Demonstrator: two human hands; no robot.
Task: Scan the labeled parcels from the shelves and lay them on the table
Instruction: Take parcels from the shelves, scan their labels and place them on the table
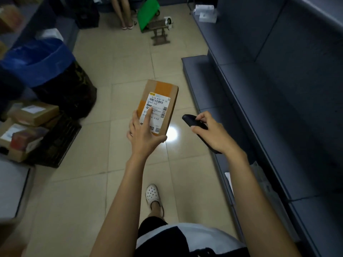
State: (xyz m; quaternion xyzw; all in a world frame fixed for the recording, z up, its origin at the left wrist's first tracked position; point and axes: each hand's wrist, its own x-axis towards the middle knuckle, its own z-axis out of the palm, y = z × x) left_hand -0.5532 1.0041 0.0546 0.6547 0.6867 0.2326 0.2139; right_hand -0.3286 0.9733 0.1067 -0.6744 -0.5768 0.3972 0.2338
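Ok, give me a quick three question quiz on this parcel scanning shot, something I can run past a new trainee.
1. True or false: the cardboard parcel is held with its white shipping label facing up.
2. What does the right hand hold?
A. a roll of tape
B. a black handheld scanner
C. a second parcel
3. Fill the blank: the left hand grips the parcel at its near end, with a finger lying across the ______.

Key
1. True.
2. B.
3. Label.
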